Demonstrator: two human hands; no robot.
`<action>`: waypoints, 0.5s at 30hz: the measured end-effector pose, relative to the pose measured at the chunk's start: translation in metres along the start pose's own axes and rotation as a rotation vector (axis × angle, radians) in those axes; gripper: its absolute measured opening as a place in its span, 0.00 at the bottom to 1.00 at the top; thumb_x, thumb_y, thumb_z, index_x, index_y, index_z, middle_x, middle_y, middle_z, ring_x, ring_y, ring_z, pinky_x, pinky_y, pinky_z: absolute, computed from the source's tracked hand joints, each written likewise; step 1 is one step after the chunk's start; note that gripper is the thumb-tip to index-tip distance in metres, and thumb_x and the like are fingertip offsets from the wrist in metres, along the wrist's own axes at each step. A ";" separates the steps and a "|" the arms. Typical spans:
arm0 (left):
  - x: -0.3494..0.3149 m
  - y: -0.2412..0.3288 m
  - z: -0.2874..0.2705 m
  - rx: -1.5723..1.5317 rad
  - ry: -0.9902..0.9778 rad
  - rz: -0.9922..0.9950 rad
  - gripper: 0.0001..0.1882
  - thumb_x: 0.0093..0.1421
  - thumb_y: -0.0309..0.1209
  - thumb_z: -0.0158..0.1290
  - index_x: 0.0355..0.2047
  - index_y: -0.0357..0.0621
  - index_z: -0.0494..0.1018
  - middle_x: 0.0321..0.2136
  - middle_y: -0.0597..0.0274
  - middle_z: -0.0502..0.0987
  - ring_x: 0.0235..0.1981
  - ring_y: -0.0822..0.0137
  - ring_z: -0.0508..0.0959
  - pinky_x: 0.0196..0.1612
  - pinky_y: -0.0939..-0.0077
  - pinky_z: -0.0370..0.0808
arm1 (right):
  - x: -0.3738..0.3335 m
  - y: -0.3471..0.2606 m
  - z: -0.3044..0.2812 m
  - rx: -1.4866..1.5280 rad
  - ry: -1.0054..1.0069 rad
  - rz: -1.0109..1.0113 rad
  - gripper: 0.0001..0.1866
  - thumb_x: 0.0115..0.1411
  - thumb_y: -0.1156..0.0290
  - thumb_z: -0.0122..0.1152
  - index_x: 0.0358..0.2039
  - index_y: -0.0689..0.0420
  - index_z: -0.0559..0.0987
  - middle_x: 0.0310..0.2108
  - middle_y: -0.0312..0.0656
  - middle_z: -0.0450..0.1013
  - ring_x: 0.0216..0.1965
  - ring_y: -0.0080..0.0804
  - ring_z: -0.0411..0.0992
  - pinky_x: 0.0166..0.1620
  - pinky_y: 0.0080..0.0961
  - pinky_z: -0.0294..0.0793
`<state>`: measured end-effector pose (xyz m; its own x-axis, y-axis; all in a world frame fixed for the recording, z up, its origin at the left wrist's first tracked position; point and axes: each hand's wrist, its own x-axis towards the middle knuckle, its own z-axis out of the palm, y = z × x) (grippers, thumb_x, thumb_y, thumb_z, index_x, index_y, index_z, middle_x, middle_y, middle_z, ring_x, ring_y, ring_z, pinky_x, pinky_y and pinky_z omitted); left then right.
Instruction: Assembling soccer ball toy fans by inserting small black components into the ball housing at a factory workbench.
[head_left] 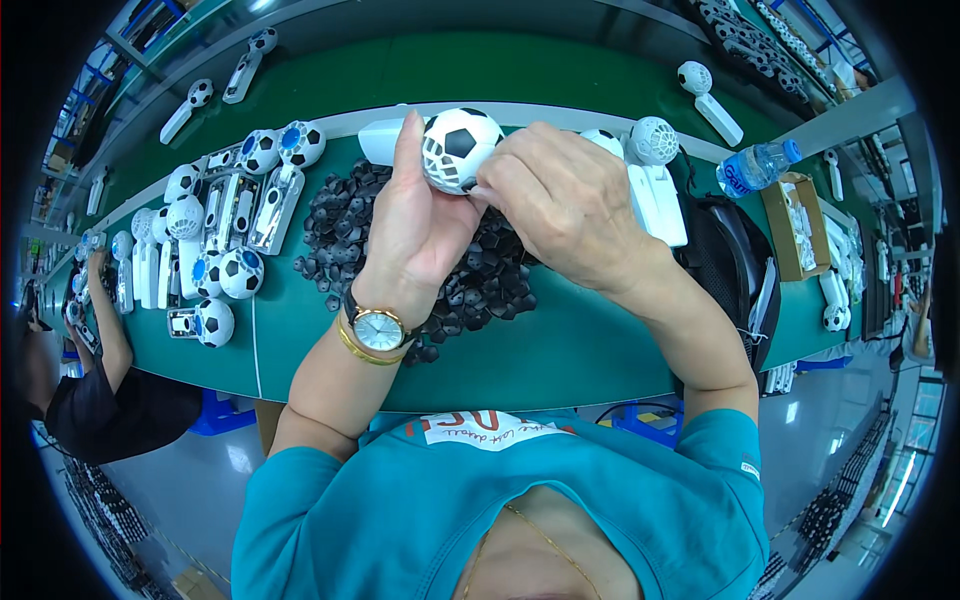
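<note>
My left hand (425,222) is wrapped round a black-and-white toy football (462,140) with a grille of small openings in its side. The thumb points up along the ball's left edge. Behind that thumb shows a white handle-like piece (376,142); whether it joins the ball is hidden. My right hand (565,195) is closed, fingertips pinched against the ball's lower right side; anything between them is hidden. Beneath both hands lies a heap of small black plastic pieces (480,285).
Several football-headed white units (270,205) stand and lie at the left. More white units (655,190) lie at the right, near a black bag (725,260), a water bottle (760,168) and a cardboard box (795,228). A co-worker (105,370) sits at far left. A green conveyor belt (480,75) runs behind.
</note>
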<state>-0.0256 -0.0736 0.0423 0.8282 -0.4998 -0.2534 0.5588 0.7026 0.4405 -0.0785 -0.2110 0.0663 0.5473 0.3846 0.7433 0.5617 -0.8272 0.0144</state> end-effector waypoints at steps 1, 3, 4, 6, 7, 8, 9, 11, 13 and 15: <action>0.001 0.000 0.000 0.007 0.012 -0.002 0.21 0.69 0.48 0.41 0.48 0.43 0.67 0.44 0.61 0.74 0.46 0.66 0.74 0.49 0.66 0.72 | 0.001 0.000 -0.001 -0.002 -0.002 -0.001 0.10 0.43 0.75 0.67 0.25 0.58 0.74 0.24 0.41 0.71 0.25 0.36 0.72 0.25 0.29 0.69; 0.003 0.000 -0.003 0.011 -0.014 -0.004 0.22 0.69 0.48 0.40 0.48 0.42 0.67 0.44 0.61 0.74 0.46 0.65 0.74 0.49 0.66 0.72 | 0.002 0.001 -0.003 0.017 -0.035 0.043 0.10 0.44 0.75 0.67 0.26 0.58 0.74 0.24 0.41 0.71 0.25 0.36 0.72 0.25 0.29 0.70; 0.004 0.001 -0.004 0.018 -0.042 -0.002 0.22 0.69 0.48 0.40 0.48 0.42 0.67 0.44 0.61 0.74 0.46 0.65 0.74 0.50 0.66 0.72 | 0.004 0.002 -0.004 0.024 -0.050 0.062 0.09 0.45 0.75 0.67 0.26 0.58 0.74 0.24 0.41 0.71 0.25 0.36 0.72 0.26 0.29 0.70; 0.005 0.000 -0.003 0.023 -0.070 0.000 0.22 0.69 0.48 0.40 0.48 0.42 0.67 0.45 0.61 0.74 0.46 0.65 0.74 0.50 0.66 0.72 | 0.003 0.000 -0.006 0.041 -0.067 0.102 0.09 0.45 0.75 0.67 0.26 0.59 0.74 0.25 0.41 0.71 0.25 0.36 0.72 0.26 0.29 0.70; 0.006 0.000 -0.003 0.003 -0.078 -0.006 0.22 0.69 0.48 0.40 0.48 0.42 0.67 0.45 0.60 0.74 0.46 0.65 0.74 0.50 0.66 0.72 | 0.003 -0.001 -0.007 0.060 -0.085 0.145 0.09 0.46 0.76 0.67 0.26 0.59 0.74 0.25 0.41 0.71 0.25 0.37 0.72 0.26 0.29 0.70; 0.006 0.000 -0.003 -0.017 -0.085 -0.013 0.22 0.69 0.48 0.39 0.48 0.42 0.66 0.45 0.60 0.73 0.46 0.65 0.74 0.50 0.66 0.72 | 0.002 -0.002 -0.007 0.080 -0.102 0.188 0.09 0.47 0.76 0.67 0.26 0.59 0.74 0.25 0.42 0.71 0.25 0.37 0.72 0.26 0.28 0.70; 0.008 0.000 -0.002 -0.036 -0.097 -0.020 0.22 0.69 0.48 0.39 0.48 0.42 0.66 0.45 0.59 0.73 0.46 0.64 0.73 0.50 0.66 0.72 | 0.001 -0.002 -0.006 0.077 -0.101 0.186 0.09 0.47 0.76 0.67 0.26 0.59 0.74 0.25 0.42 0.71 0.25 0.37 0.72 0.26 0.28 0.70; 0.010 -0.002 0.000 -0.048 -0.097 -0.005 0.22 0.69 0.48 0.38 0.48 0.41 0.66 0.45 0.59 0.73 0.46 0.64 0.73 0.50 0.65 0.72 | -0.002 -0.002 0.000 0.155 -0.038 0.299 0.09 0.49 0.77 0.66 0.26 0.60 0.73 0.25 0.42 0.71 0.25 0.37 0.72 0.27 0.27 0.71; 0.011 -0.004 0.002 -0.070 -0.088 0.024 0.23 0.70 0.49 0.36 0.48 0.41 0.66 0.45 0.58 0.73 0.47 0.63 0.73 0.51 0.65 0.72 | -0.007 -0.004 0.008 0.192 -0.006 0.354 0.09 0.50 0.77 0.66 0.27 0.61 0.73 0.25 0.42 0.71 0.25 0.37 0.72 0.27 0.27 0.71; 0.012 -0.005 0.008 -0.080 -0.101 0.004 0.24 0.70 0.49 0.36 0.48 0.41 0.66 0.45 0.58 0.73 0.47 0.62 0.73 0.52 0.64 0.72 | -0.012 -0.006 0.019 0.315 0.106 0.481 0.09 0.50 0.77 0.66 0.28 0.62 0.72 0.25 0.42 0.71 0.24 0.35 0.72 0.28 0.26 0.71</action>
<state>-0.0184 -0.0871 0.0442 0.8242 -0.5425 -0.1623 0.5605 0.7409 0.3701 -0.0772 -0.2027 0.0450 0.7307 -0.0605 0.6800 0.4317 -0.7307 -0.5289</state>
